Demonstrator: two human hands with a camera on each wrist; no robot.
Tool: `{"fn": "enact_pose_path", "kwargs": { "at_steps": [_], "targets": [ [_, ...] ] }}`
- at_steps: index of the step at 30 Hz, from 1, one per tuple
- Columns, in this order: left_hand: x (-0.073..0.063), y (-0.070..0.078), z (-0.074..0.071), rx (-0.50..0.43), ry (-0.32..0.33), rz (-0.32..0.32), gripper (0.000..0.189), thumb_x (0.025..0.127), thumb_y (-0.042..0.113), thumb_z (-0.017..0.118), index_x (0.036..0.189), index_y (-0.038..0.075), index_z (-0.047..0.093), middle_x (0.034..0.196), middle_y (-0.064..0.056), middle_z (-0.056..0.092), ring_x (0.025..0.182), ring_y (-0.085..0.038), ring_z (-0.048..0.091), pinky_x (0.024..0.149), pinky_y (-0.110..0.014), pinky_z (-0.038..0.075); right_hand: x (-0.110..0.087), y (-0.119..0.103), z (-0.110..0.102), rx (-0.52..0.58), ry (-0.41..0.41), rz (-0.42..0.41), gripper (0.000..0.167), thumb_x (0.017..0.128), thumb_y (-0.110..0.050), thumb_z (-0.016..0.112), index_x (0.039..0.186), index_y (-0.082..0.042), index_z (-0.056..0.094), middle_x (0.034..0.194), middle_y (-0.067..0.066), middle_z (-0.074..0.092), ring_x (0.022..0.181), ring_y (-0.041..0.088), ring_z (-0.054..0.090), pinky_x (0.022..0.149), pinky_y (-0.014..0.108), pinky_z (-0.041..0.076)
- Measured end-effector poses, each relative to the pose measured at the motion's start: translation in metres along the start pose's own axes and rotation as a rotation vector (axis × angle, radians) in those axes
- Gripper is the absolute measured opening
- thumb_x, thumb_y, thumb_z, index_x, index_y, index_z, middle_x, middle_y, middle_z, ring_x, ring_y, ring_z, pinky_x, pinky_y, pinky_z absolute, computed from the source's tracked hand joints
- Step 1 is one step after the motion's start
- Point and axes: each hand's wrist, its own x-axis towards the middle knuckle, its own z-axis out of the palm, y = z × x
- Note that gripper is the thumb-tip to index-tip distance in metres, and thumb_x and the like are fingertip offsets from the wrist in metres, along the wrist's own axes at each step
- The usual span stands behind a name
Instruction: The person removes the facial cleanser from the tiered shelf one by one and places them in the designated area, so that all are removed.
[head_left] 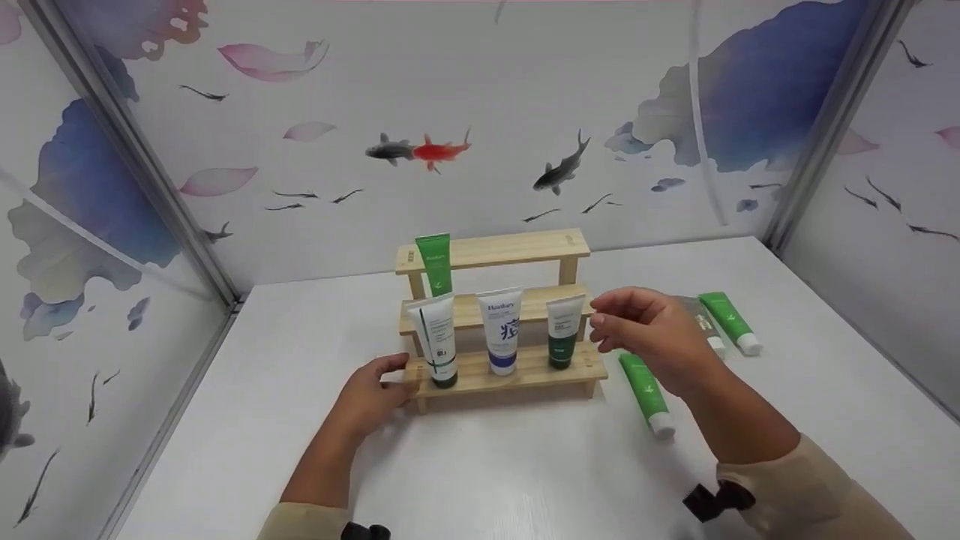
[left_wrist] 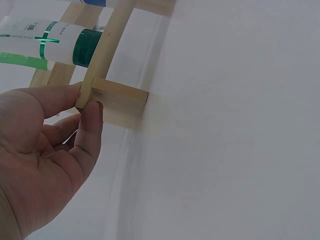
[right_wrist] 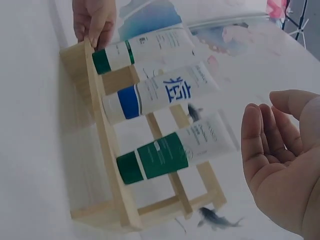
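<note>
White walls (head_left: 487,75) with fish and petals surround your white table (head_left: 487,465). On it stands the wooden rack (head_left: 517,247), three shelves rising in steps toward the back.

Your left hand (head_left: 379,390) grasps the rack, pinching the left end of its bottom shelf. Your right hand (head_left: 652,330) is released, fingers loosely bent, just beside the tube at the right; the right wrist view shows a gap between them.

The bottom shelf carries three tubes, upright on their caps: the white tube (head_left: 435,337) with green lines at the left, the blue-and-white tube (head_left: 502,330) in the middle, the smaller green-and-white tube (head_left: 564,330) at the right. Behind the white tube, the upright green tube (head_left: 437,262) rises at the rack's left end, its foot hidden in the head view.

On the table to the right of the rack, you have a near green tube (head_left: 645,390) and a far green tube (head_left: 727,319) lying flat, with a grey tube (head_left: 706,330) beside the far one, partly covered by your right hand. What fills the tubes cannot be seen.
</note>
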Motion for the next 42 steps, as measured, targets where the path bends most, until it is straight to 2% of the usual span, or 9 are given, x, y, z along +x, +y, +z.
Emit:
{"fn": "enact_pose_path", "kwargs": {
  "at_steps": [5, 9, 15, 21, 25, 30, 37, 42],
  "targets": [
    [-0.001, -0.002, 0.001, 0.000, 0.003, 0.009, 0.060, 0.099, 0.028, 0.076, 0.156, 0.024, 0.056, 0.164, -0.005, 0.052, 0.135, -0.028, 0.063, 0.103, -0.044, 0.059, 0.008, -0.019, 0.015, 0.001, -0.054, -0.080, 0.031, 0.100, -0.014, 0.076, 0.125, 0.004, 0.070, 0.109, 0.010, 0.074, 0.091, 0.019, 0.076, 0.083, 0.030, 0.066],
    [-0.002, -0.003, 0.001, -0.009, 0.001, 0.016, 0.060, 0.099, 0.028, 0.076, 0.155, 0.022, 0.056, 0.163, -0.005, 0.053, 0.133, -0.027, 0.065, 0.101, -0.043, 0.060, 0.024, -0.029, 0.026, -0.012, -0.070, -0.077, 0.026, 0.099, -0.017, 0.078, 0.121, -0.004, 0.073, 0.108, 0.007, 0.075, 0.094, 0.019, 0.076, 0.084, 0.029, 0.065],
    [-0.002, -0.003, 0.002, -0.008, -0.002, 0.022, 0.059, 0.099, 0.025, 0.075, 0.155, 0.020, 0.057, 0.163, -0.007, 0.053, 0.135, -0.028, 0.064, 0.103, -0.044, 0.059, 0.054, -0.043, 0.040, -0.036, -0.060, -0.046, 0.030, 0.098, -0.023, 0.080, 0.123, -0.008, 0.073, 0.112, 0.008, 0.074, 0.102, 0.021, 0.076, 0.090, 0.030, 0.065],
    [-0.001, -0.003, 0.002, -0.001, -0.005, 0.032, 0.059, 0.099, 0.026, 0.075, 0.155, 0.020, 0.057, 0.163, -0.008, 0.054, 0.136, -0.029, 0.063, 0.106, -0.047, 0.058, 0.083, -0.049, 0.051, -0.022, -0.065, -0.035, 0.030, 0.098, -0.020, 0.080, 0.125, -0.009, 0.073, 0.118, 0.009, 0.075, 0.108, 0.023, 0.076, 0.094, 0.031, 0.064],
    [0.000, -0.004, 0.002, -0.002, -0.004, 0.035, 0.060, 0.099, 0.027, 0.075, 0.155, 0.021, 0.057, 0.163, -0.007, 0.054, 0.135, -0.028, 0.064, 0.105, -0.046, 0.058, 0.099, -0.054, 0.059, -0.005, -0.064, -0.004, 0.030, 0.097, -0.021, 0.081, 0.125, -0.011, 0.074, 0.119, 0.008, 0.075, 0.111, 0.025, 0.076, 0.095, 0.031, 0.064],
    [-0.001, -0.004, 0.001, -0.001, -0.005, 0.029, 0.060, 0.099, 0.028, 0.076, 0.156, 0.021, 0.057, 0.164, -0.007, 0.053, 0.135, -0.028, 0.063, 0.103, -0.046, 0.059, 0.116, -0.058, 0.072, -0.014, -0.111, 0.047, 0.032, 0.098, -0.023, 0.080, 0.127, -0.013, 0.073, 0.125, 0.008, 0.075, 0.115, 0.025, 0.075, 0.099, 0.033, 0.063],
    [0.000, -0.003, -0.001, 0.004, -0.002, 0.039, 0.060, 0.099, 0.027, 0.075, 0.155, 0.021, 0.057, 0.163, -0.006, 0.054, 0.137, -0.030, 0.062, 0.106, -0.047, 0.058, 0.132, -0.067, 0.090, -0.092, -0.187, 0.104, 0.033, 0.098, -0.020, 0.080, 0.129, -0.015, 0.073, 0.131, 0.008, 0.073, 0.122, 0.025, 0.071, 0.103, 0.038, 0.062],
    [0.000, -0.002, -0.002, 0.018, 0.008, 0.045, 0.060, 0.098, 0.027, 0.076, 0.155, 0.019, 0.057, 0.162, -0.008, 0.055, 0.138, -0.032, 0.062, 0.107, -0.049, 0.057, 0.144, -0.067, 0.098, -0.165, -0.233, 0.157, 0.036, 0.097, -0.020, 0.080, 0.132, -0.019, 0.071, 0.131, 0.003, 0.072, 0.126, 0.024, 0.071, 0.105, 0.036, 0.061]
  ]
}}
